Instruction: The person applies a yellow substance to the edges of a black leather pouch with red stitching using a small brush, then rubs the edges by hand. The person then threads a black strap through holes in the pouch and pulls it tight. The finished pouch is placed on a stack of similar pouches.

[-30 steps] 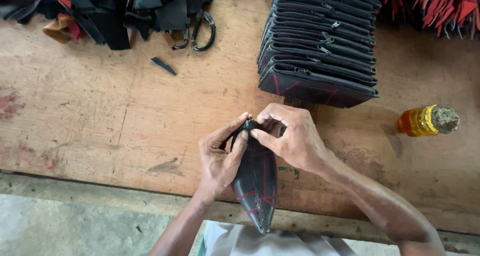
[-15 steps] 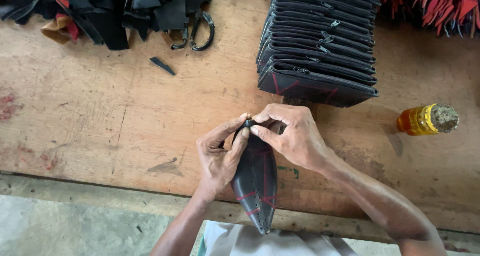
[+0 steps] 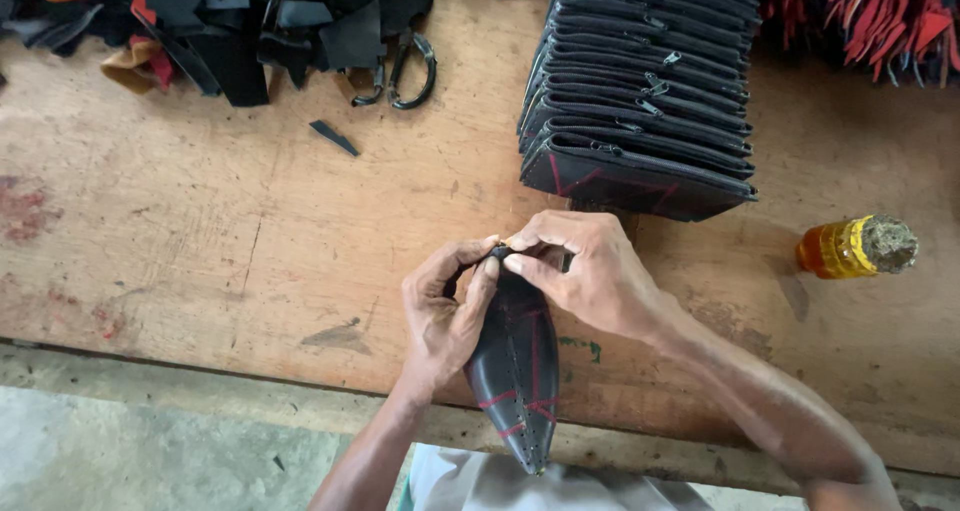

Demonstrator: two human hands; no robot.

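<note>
Head view: the left hand [image 3: 442,316] and right hand [image 3: 590,271] meet over the near edge of the wooden bench [image 3: 200,261]. Both are closed in a pinch on the upper end of a black pouch with red stitching [image 3: 515,371], held on edge, its pointed lower end toward the person. Whatever sits between the fingertips is too small to identify. Behind the hands, a stack of similar black pouches [image 3: 640,81]. An amber bottle [image 3: 845,248] lies right. Scissors [image 3: 405,71] rest among black scraps [image 3: 220,31], far left.
</note>
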